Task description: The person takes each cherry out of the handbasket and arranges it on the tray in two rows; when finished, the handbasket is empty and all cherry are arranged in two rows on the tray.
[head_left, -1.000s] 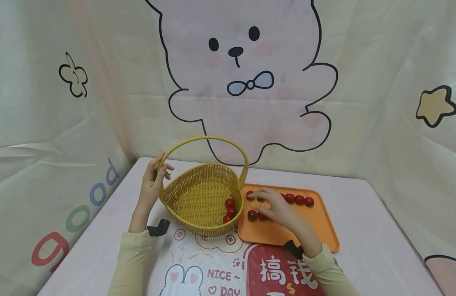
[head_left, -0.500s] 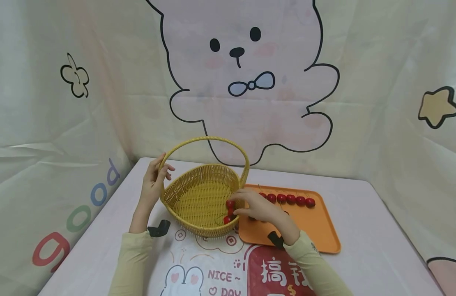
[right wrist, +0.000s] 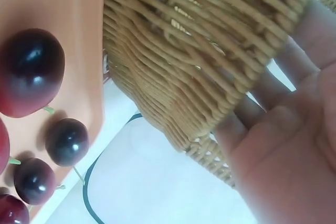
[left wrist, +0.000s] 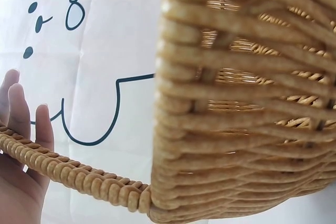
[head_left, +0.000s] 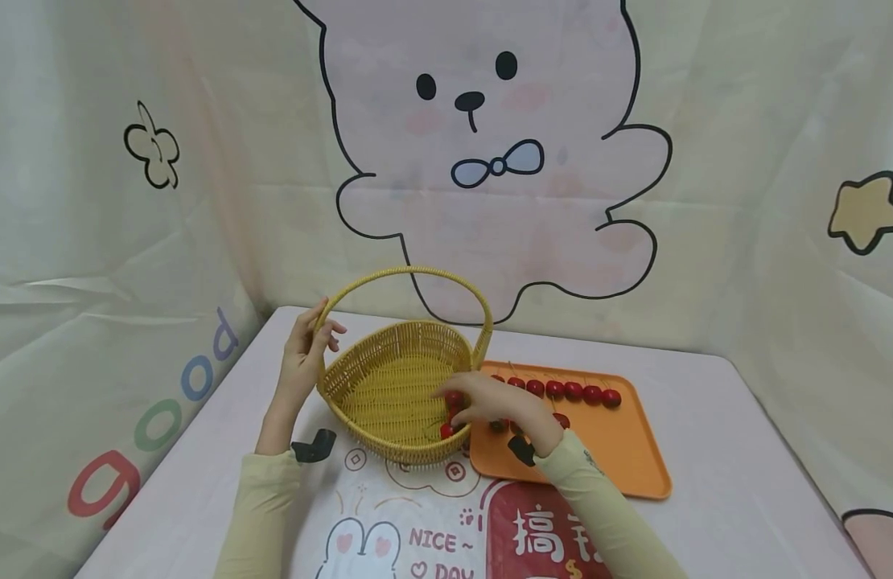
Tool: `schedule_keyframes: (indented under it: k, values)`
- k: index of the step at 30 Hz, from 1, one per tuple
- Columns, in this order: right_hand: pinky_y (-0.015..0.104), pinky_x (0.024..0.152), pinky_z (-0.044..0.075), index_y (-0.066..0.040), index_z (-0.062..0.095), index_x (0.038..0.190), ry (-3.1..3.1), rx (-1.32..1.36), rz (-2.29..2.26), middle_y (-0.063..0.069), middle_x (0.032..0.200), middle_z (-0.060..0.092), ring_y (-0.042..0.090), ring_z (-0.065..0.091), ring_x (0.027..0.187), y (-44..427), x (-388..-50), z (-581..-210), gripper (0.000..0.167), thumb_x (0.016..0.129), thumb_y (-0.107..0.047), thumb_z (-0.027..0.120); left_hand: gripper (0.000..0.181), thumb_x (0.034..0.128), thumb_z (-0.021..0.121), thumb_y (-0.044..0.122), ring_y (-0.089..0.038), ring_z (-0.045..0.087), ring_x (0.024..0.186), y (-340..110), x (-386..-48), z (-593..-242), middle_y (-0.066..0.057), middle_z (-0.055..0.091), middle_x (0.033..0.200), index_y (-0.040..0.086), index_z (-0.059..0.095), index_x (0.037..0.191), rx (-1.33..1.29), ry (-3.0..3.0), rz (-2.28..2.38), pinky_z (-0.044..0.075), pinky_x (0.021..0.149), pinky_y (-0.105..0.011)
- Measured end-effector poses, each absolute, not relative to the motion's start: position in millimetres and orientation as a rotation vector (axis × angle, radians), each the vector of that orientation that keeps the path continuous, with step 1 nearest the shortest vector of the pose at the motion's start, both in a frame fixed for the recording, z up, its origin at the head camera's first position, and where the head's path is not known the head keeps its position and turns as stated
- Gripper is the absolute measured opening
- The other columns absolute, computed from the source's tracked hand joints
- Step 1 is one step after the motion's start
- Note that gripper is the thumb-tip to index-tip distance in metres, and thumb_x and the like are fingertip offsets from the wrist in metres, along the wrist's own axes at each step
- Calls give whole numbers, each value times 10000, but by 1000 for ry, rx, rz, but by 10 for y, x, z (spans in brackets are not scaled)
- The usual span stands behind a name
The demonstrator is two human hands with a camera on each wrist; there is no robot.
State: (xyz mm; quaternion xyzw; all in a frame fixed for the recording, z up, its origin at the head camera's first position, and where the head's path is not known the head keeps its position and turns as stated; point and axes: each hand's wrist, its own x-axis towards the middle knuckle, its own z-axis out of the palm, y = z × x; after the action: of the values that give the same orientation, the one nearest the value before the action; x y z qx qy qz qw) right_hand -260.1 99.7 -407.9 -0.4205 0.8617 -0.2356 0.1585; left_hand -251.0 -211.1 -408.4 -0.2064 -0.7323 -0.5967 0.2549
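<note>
A yellow woven basket (head_left: 388, 394) with a tall arched handle (head_left: 410, 270) stands mid-table. My left hand (head_left: 299, 354) holds the left side of that handle; in the left wrist view several of its fingers (left wrist: 21, 108) show beyond the handle. My right hand (head_left: 493, 398) reaches over the basket's right rim, fingers apart above red cherries (head_left: 446, 431) inside. The basket wall hides its fingertips in the right wrist view. On an orange tray (head_left: 613, 450) to the right lie more cherries (head_left: 574, 392), in a back row and a partly covered front row.
The tray lies close against the basket's right side. A white tablecloth (head_left: 707, 434) with printed drawings and a red patch (head_left: 519, 523) covers the table. A hanging cloth with a bear drawing (head_left: 490, 225) stands behind the table.
My right hand has moved left from over the tray's cherries into the right side of the basket. My left hand stays at the handle. The head view has shifted slightly.
</note>
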Motion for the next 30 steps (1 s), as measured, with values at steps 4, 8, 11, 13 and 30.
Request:
schedule_keyframes:
  k: [4, 8, 11, 13, 30]
  values:
    - [368, 872, 477, -56, 583, 1234, 2429, -1170, -641, 108, 1179, 588, 277, 558, 1035, 948, -2638, -4109, 459, 799, -103, 721, 408, 971, 402, -6, -183, 513, 684, -2061, -2434, -3979, 152, 603, 909, 53, 378, 1374, -567, -1973, -1630, 389, 525, -201]
    - [285, 847, 471, -102, 618, 1193, 2436, -1128, -545, 50, 1174, 602, 226, 561, 1022, 900, -2655, -4123, 420, 788, -104, 731, 396, 971, 406, -1, -185, 513, 678, -2019, -2366, -3893, 172, 596, 898, 19, 370, 1365, -560, -1989, -1616, 395, 530, -208]
    - [266, 835, 472, -111, 639, 1162, 2433, -1140, -483, 30, 1151, 616, 203, 568, 1010, 858, -2667, -4125, 393, 782, -84, 733, 395, 975, 407, 14, -209, 509, 684, -2018, -2343, -3867, 182, 588, 901, 25, 367, 1368, -555, -2011, -1599, 395, 536, -192]
    - [253, 815, 476, -115, 653, 1143, 2423, -1145, -450, 23, 1116, 631, 187, 576, 978, 834, -2674, -4125, 371, 782, -72, 731, 397, 977, 404, 18, -230, 503, 691, -2024, -2338, -3865, 186, 587, 904, 33, 365, 1372, -556, -2016, -1599, 396, 545, -177]
    - [179, 741, 478, -165, 702, 1074, 2340, -1124, -413, -66, 935, 684, 5, 588, 811, 800, -2724, -4162, 267, 825, -71, 685, 400, 974, 401, 6, -178, 514, 685, -2015, -2358, -3892, 155, 599, 900, 37, 370, 1372, -560, -1970, -1634, 423, 612, -167]
